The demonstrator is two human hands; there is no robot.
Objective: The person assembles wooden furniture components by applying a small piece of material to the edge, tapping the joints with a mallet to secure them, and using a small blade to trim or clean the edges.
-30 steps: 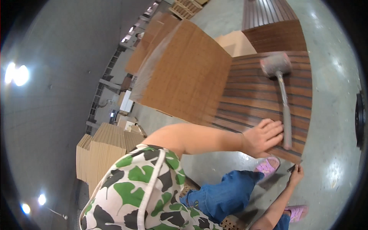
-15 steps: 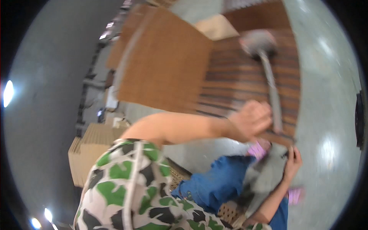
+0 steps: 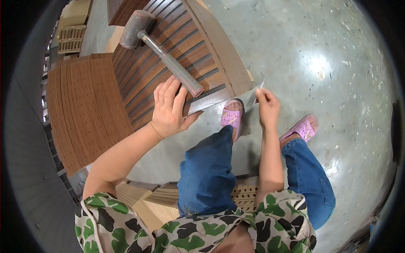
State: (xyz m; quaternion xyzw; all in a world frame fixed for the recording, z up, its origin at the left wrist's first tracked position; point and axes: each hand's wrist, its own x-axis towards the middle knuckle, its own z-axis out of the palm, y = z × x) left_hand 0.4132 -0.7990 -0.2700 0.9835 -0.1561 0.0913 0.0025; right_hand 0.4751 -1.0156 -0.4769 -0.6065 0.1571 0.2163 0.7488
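Note:
A stack of dark brown slatted wood panels (image 3: 175, 36) stands in front of me. On its top lies a rubber mallet (image 3: 137, 29), head away from me, grey grip towards me. My left hand (image 3: 171, 105) lies at the stack's near end, fingers stretched out, fingertips beside or touching the mallet's grip; the thumb points right. My right hand (image 3: 268, 107) is off the near right corner, thumb and forefinger pinched on a thin, clear-looking strip (image 3: 255, 96). That strip seems to run towards the shiny near end of the stack; what it is exactly, I cannot tell.
Brown boards with rows of small marks (image 3: 88, 114) are stacked at the left. Behind my legs lie slotted, light brown pieces (image 3: 162, 200). My feet in pink slippers (image 3: 232, 114) stand on the grey floor (image 3: 287, 50). A pallet (image 3: 71, 40) shows far left.
The view has turned and sharpened. My left hand, blurred and curled before, now lies with stretched fingers at the stack's near end. My right hand has moved away from the corner with the strip pinched.

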